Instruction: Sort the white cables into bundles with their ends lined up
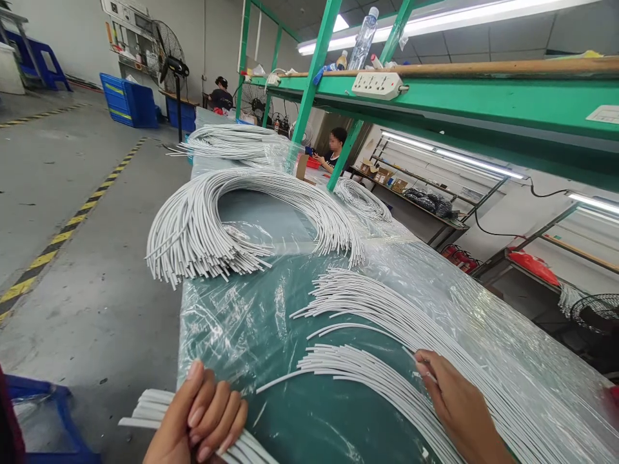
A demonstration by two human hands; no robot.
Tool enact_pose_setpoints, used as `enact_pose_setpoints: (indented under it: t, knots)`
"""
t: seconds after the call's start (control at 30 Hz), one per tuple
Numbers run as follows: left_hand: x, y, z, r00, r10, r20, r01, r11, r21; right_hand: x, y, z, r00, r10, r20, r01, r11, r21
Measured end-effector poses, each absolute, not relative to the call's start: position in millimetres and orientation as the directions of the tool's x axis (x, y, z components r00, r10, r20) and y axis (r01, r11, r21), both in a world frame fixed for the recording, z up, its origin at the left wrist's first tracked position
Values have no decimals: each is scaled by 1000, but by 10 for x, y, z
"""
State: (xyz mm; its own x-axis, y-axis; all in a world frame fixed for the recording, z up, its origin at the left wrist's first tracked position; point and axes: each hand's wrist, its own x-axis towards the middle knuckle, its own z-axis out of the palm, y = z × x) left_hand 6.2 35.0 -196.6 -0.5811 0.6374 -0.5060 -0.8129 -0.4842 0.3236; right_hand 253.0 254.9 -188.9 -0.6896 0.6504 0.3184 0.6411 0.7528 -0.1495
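White cables — smooth, round — gripped by left hand; right hand lies open on curved strands.

The left grip wraps a bundle of white cable lengths at the green tabletop's near edge, while the right grip rests its fingertips on fanned white cables spread over clear film.

Green tabletop, clear plastic sheet spread over it. White cable lengths fanned flat beneath the right hand. Small bunch under the left hand. Large arched bundle well beyond both.
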Motion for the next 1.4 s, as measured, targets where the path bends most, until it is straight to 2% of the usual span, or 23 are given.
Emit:
enact_pose_setpoints:
  t: [0.2, 0.4, 0.53, 0.63, 0.73, 0.87, 0.97, 1.13, 1.2, 1.3, 1.4]
  knots:
    - [67, 348, -1935, -590, 636, -498, -807, -479, 344, 2352, 2420, -1978, -754, 639, 153, 579, 756, -307]
    - [71, 359, -1906, -597, 616, -514, -801, -494, 337, 2296, 2416, -1937, -817, 545, 186, 506, 834, -222]
    - [76, 377, -1895, -601, 622, -502, -799, -494, 343, 2259, 2426, -1922, -854, 498, 152, 490, 867, -86]
    - [82, 391, -1894, -624, 595, -507, -780, -513, 359, 2174, 2406, -1905, -847, 517, 122, 522, 853, 8]
    - [80, 386, -1902, -622, 617, -482, -783, -508, 359, 2076, 2373, -1832, -834, 545, 84, 547, 837, 0]
    - [77, 363, -1907, -605, 647, -465, -796, -494, 348, 2070, 2369, -1721, -826, 558, 81, 551, 829, -92]
    - [89, 361, -1890, -609, 625, -488, -793, -500, 349, 2176, 2399, -1711, -827, 545, 137, 530, 838, -134]
    - [109, 376, -1854, -617, 592, -518, -786, -499, 366, 2256, 2353, -1857, -840, 385, 382, 446, 891, 83]
    - [111, 377, -1853, -622, 599, -503, -782, -503, 368, 2206, 2283, -1944, -840, 320, 438, 396, 913, 93]
    - [110, 372, -1864, -628, 612, -480, -778, -513, 364, 2109, 2181, -2064, -874, 218, 434, 275, 959, 73]
    - [109, 364, -1886, -630, 623, -464, -777, -520, 355, 2049, 2129, -2133, -906, 189, 378, 232, 970, 70]
